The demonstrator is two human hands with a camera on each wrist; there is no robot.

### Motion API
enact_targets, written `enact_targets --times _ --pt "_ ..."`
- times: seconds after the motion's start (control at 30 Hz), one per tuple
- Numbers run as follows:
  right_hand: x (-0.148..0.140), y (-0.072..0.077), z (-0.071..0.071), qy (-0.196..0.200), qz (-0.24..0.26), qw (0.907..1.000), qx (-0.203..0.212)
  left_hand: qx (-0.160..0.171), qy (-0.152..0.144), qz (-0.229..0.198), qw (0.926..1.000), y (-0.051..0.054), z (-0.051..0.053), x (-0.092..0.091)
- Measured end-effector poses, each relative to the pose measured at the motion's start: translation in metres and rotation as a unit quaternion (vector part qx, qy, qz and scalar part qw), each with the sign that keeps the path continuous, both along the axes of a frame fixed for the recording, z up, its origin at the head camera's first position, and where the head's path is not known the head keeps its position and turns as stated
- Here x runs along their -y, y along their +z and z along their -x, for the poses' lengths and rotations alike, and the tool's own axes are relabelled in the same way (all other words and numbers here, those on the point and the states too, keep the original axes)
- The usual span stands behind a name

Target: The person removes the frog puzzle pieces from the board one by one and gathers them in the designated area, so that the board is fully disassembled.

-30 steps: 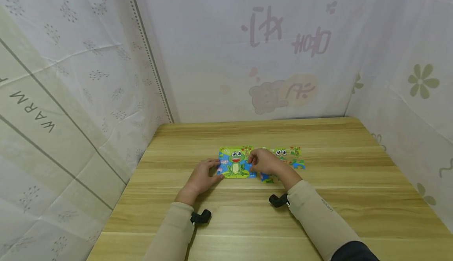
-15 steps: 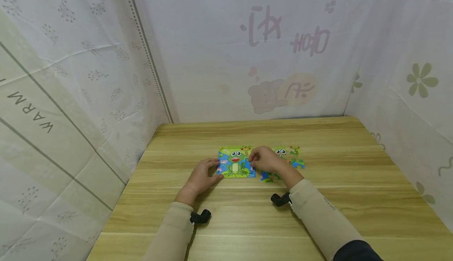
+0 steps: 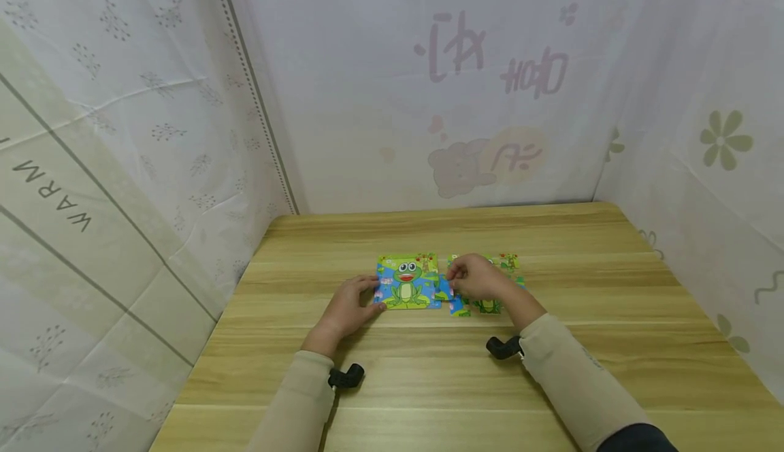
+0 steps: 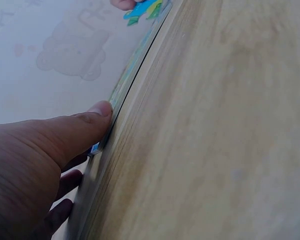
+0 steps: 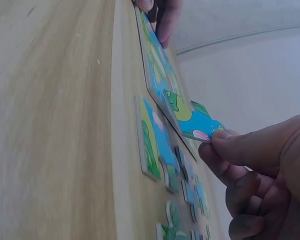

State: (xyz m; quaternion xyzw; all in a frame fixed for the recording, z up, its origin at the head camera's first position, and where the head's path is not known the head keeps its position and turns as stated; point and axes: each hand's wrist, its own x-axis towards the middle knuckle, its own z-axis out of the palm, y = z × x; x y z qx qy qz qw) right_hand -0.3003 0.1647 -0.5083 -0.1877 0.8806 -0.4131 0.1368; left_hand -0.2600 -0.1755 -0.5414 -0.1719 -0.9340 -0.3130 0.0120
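A frog-picture puzzle board (image 3: 406,278) lies flat on the table. My left hand (image 3: 349,308) holds its lower left corner, the thumb (image 4: 92,117) on the near edge and the fingers along the left side. Between thumb and fingertips, my right hand (image 3: 482,282) pinches a blue-and-green puzzle piece (image 5: 197,120) just above the board's right edge. That piece is tilted, with part of a green figure on it. Loose puzzle pieces (image 3: 488,305) lie right of the board, some hidden beneath the right hand.
The wooden table (image 3: 392,370) reaches back to a printed cloth curtain (image 3: 367,98), with more cloth on both sides. A black wrist camera (image 3: 346,376) is strapped to the left sleeve, and another black camera (image 3: 503,348) to the right one.
My right hand has shifted right, away from the board's right edge, with the pinched piece, which now shows between board and hand. The left hand stays where it was.
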Motion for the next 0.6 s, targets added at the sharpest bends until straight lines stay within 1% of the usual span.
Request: enact_targets --times 0.13,0.27,0.43,0.6 --pt "-0.007 0.002 -0.001 -0.003 -0.005 1.0 -0.005 0.004 0.002 -0.006 1.0 -0.001 0.0 0.0" --pt "-0.014 0.0 -0.001 -0.002 -0.004 1.0 -0.003 0.005 0.002 -0.007 1.0 -0.001 0.0 -0.001" --pt "-0.026 0.0 -0.003 -0.003 0.008 1.0 0.001 0.002 0.002 -0.004 1.0 -0.001 0.0 0.0" --pt "-0.039 0.002 -0.006 -0.003 0.023 0.9997 0.011 0.008 0.005 -0.004 0.9999 0.0 0.0 0.0"
